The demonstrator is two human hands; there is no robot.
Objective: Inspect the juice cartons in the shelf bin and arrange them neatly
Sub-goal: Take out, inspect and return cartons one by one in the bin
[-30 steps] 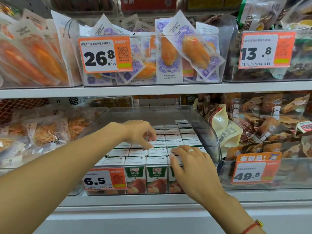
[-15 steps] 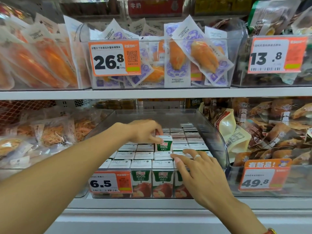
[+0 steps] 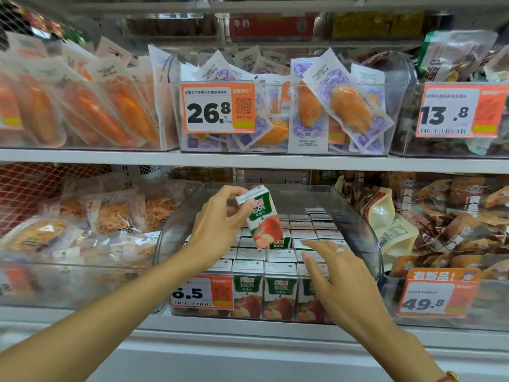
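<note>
Left hand lifted one carton clear of rows, now tilted.

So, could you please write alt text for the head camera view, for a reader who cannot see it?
A person's left hand holds one tilted apple juice carton above a clear shelf bin packed with rows of upright cartons. The open right hand hovers over the front rows. An orange 6.5 price tag is on the bin's front.

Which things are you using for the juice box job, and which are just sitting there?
For the job:
- lifted carton, tilted, gripped by the left hand
- packed cartons
- clear bin
- right hand, fingers spread above the rows

Just sitting there:
- purple snack packets
- brown snack bags
- 26.8 price tag
</note>
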